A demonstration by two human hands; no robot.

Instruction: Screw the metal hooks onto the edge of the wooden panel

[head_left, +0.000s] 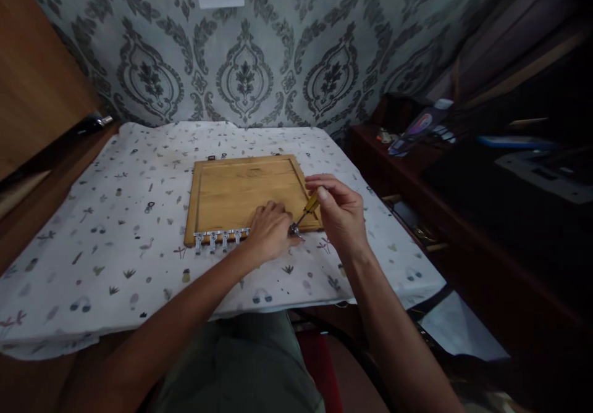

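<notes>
A framed wooden board (245,194) lies flat on the cloth-covered table. Along its near edge runs a silvery metal hook rail (225,235) with several hooks; its right part is hidden under my left hand (271,231). That hand presses over the rail and the board's near edge, fingers bent on the wood and closed on the rail. In my right hand (343,212) is a screwdriver (311,204) with a yellow handle, pinched between thumb and fingers. The shaft slants down left to the rail's right end, beside my left fingertips. The exact contact at its tip is too small to make out.
The white patterned tablecloth (152,277) covers the table. A small dark metal piece (149,207) lies left of the board. On the right, a dark red cabinet (393,166) holds a purple-labelled bottle (421,123). A wooden panel (41,79) stands at far left.
</notes>
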